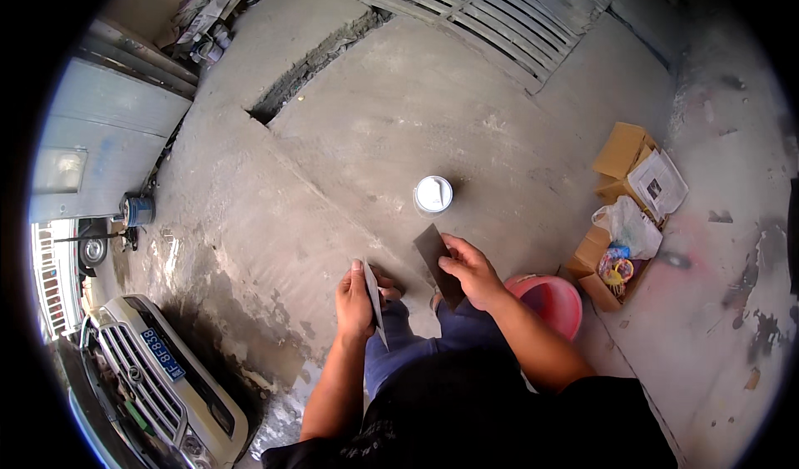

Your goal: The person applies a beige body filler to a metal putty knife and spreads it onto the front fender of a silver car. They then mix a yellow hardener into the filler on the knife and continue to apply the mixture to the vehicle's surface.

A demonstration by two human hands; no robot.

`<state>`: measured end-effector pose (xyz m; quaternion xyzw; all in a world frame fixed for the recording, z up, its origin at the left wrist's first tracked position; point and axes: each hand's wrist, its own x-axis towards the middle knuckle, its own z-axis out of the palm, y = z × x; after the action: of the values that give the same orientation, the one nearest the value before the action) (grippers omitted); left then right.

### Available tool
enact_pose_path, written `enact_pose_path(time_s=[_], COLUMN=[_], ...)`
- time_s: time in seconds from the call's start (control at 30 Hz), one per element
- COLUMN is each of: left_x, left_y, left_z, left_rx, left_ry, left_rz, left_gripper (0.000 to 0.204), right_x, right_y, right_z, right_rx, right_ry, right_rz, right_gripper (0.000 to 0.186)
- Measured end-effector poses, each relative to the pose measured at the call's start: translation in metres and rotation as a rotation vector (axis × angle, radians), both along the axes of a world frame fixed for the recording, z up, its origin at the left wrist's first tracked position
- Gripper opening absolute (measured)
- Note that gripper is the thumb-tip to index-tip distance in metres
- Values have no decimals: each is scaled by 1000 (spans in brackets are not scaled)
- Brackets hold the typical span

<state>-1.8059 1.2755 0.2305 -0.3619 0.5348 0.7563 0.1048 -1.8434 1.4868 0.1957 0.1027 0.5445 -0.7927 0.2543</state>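
My left hand (354,307) is closed, its thumb and fingers pinching a thin light-grey sheet (376,307) turned almost edge-on. It looks like a piece of sandpaper, though its face is mostly hidden. To its right, my right hand (473,271) grips a dark grey-brown rectangular strip of sandpaper (436,257) between thumb and fingers. The two pieces are apart, both held above my lap. On the concrete floor just beyond my hands stands a small white tub (433,193) with white material in it.
A pink basin (559,302) sits by my right side. Further right are open cardboard boxes (593,257) with a plastic bag (630,226) and tape rolls. A car front (158,377) is at lower left. Ahead lie a floor trench (320,59) and metal grating (491,19).
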Motion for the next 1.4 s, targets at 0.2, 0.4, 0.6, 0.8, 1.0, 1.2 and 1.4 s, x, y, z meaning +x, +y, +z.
enact_pose_path(time_s=[0.2, 0.4, 0.6, 0.8, 1.0, 1.2, 1.4], left_x=[-38, -92, -136, -161, -166, -174, -171], left_y=[-34, -62, -94, -113, -103, -101, -106], left_z=[-61, -114, -160, -205, -281, -344, -398], left_rx=[15, 351, 393, 313, 183, 92, -39], left_ry=[-19, 74, 7, -19, 78, 155, 271], left_rz=[-115, -42, 6, 44, 85, 188, 171], left_gripper=[42, 26, 31, 32, 37, 33, 32], right_x=[-24, -59, -90, -101, -119, -137, -150], right_y=[15, -36, -104, -149, -156, -158, -161], right_z=[-40, -68, -113, -161, -249, -318, -375], right_rx=[-1014, -626, 231, 565, 496, 451, 522], right_ry=[-340, -344, 70, 287, 305, 420, 735], right_rz=[200, 24, 58, 43, 103, 106, 224], right_gripper=[58, 58, 43, 38, 37, 37, 37])
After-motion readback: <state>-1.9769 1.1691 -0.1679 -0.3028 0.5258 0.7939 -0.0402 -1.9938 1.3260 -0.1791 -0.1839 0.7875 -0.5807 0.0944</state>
